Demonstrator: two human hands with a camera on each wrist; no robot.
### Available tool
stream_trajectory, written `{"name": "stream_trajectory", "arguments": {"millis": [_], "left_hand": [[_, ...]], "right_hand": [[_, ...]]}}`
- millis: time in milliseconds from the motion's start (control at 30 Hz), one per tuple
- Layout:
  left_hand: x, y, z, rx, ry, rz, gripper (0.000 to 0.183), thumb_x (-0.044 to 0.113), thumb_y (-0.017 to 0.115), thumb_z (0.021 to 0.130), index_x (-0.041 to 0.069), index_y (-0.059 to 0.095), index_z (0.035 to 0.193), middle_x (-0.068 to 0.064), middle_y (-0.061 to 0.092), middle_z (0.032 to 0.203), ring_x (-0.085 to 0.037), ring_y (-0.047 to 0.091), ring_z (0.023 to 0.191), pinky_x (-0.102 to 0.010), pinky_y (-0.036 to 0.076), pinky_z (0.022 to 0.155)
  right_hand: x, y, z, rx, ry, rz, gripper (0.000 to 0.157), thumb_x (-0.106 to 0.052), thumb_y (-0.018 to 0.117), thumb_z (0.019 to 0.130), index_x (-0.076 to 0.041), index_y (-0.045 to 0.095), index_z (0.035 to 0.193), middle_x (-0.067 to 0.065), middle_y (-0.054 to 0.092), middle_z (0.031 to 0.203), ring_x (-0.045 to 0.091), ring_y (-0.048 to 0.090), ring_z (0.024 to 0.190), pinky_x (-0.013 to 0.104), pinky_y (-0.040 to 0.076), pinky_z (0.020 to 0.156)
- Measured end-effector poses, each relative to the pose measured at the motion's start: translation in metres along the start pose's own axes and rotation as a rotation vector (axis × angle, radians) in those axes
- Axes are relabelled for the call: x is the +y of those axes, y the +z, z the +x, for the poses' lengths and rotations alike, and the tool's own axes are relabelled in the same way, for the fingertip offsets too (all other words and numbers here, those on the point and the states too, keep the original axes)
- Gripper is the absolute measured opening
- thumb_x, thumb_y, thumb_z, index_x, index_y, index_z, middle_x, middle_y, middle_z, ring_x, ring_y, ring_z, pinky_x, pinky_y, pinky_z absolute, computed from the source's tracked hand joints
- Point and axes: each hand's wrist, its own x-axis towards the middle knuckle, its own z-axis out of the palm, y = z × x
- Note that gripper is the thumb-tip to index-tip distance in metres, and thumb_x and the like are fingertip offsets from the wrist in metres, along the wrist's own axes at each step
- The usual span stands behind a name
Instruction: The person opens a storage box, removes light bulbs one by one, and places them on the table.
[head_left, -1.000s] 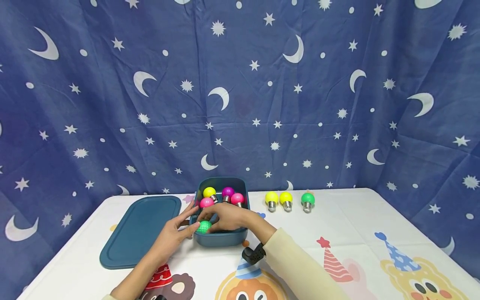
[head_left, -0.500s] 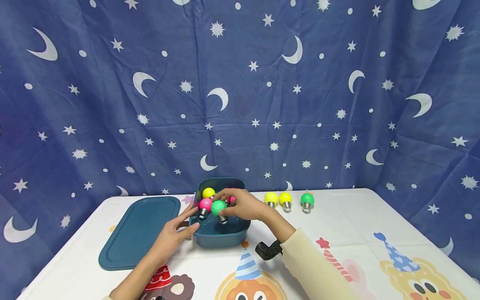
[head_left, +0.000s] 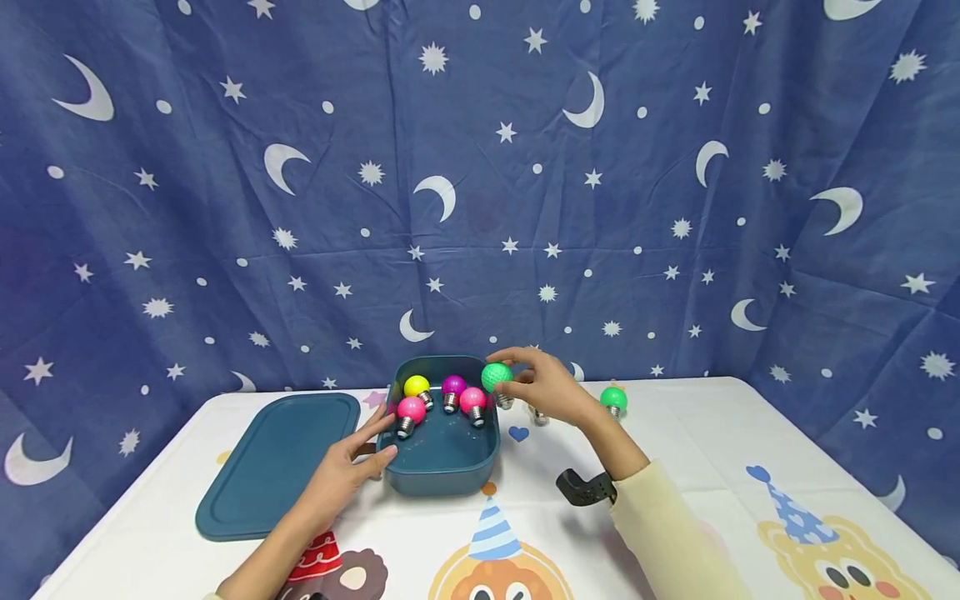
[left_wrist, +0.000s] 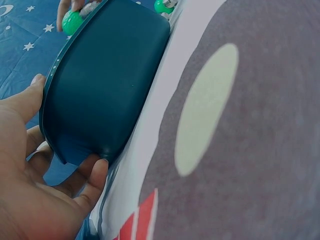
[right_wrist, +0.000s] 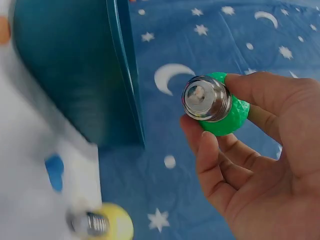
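Green faceted globe bulb (head_left: 496,377) with silvery screw base is in right grip (head_left: 546,387), pinched between thumb and fingers, near the right rim of dark teal rounded rectangular container (head_left: 441,483). Long axis tilted, base downward. Left grip (head_left: 345,473), fingers spread, rests against container's left side. Round yellow bulb (right_wrist: 119,222) lies close by on the white-covered table (head_left: 697,417); second green bulb (head_left: 613,398) farther right.

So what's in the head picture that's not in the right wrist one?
Head only: the left grip, the lid, two pink bulbs, a purple bulb and a yellow bulb inside the box, and a green bulb on the table. Right wrist only: the bottom end of the held green bulb, and the round yellow top of another bulb outside the box. Both: that held bulb, the right grip, the box's outer wall, a blue heart and the curtain.
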Motion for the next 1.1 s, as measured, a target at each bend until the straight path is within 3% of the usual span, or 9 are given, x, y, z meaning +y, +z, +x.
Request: {"name": "stream_trajectory", "arguments": {"millis": [133, 433, 833, 1100], "left_hand": [[0.001, 0.0, 0.0, -0.001, 0.003, -0.005, 0.058, 0.025, 0.067, 0.091, 0.012, 0.045, 0.144, 0.006, 0.024, 0.156, -0.03, 0.053, 0.107, -0.034, 0.05, 0.076], [0.001, 0.0, 0.0, 0.0, -0.001, -0.004, 0.059, 0.026, 0.067, 0.091, 0.012, 0.045, 0.144, 0.006, 0.025, 0.156, -0.029, 0.053, 0.105, -0.034, 0.05, 0.076], [0.002, 0.001, 0.001, 0.008, 0.0, 0.033, 0.057, 0.026, 0.065, 0.092, 0.012, 0.046, 0.143, 0.006, 0.024, 0.156, -0.029, 0.051, 0.11, -0.034, 0.05, 0.077], [0.0, 0.003, 0.001, -0.003, 0.005, 0.028, 0.057, 0.027, 0.065, 0.092, 0.012, 0.046, 0.143, 0.005, 0.025, 0.156, -0.028, 0.052, 0.109, -0.033, 0.05, 0.076]], "right_hand": [[0.011, -0.018, -0.01, 0.038, 0.034, -0.036, 0.039, -0.023, 0.071, 0.087, -0.028, 0.062, 0.125, 0.004, 0.056, 0.118, 0.019, 0.066, 0.092, 0.039, 0.053, 0.074], [0.036, -0.063, -0.037, 0.115, 0.089, -0.129, 0.042, -0.027, 0.068, 0.09, -0.022, 0.058, 0.13, 0.013, 0.054, 0.127, 0.034, 0.061, 0.107, 0.044, 0.052, 0.081], [0.071, -0.11, -0.062, 0.22, 0.204, -0.266, 0.047, -0.027, 0.066, 0.091, -0.015, 0.053, 0.135, 0.02, 0.051, 0.13, 0.041, 0.057, 0.11, 0.05, 0.05, 0.08], [0.094, -0.127, -0.077, 0.292, 0.235, -0.367, 0.047, -0.026, 0.066, 0.091, -0.008, 0.055, 0.132, 0.024, 0.056, 0.125, 0.042, 0.057, 0.107, 0.047, 0.05, 0.074]]}}
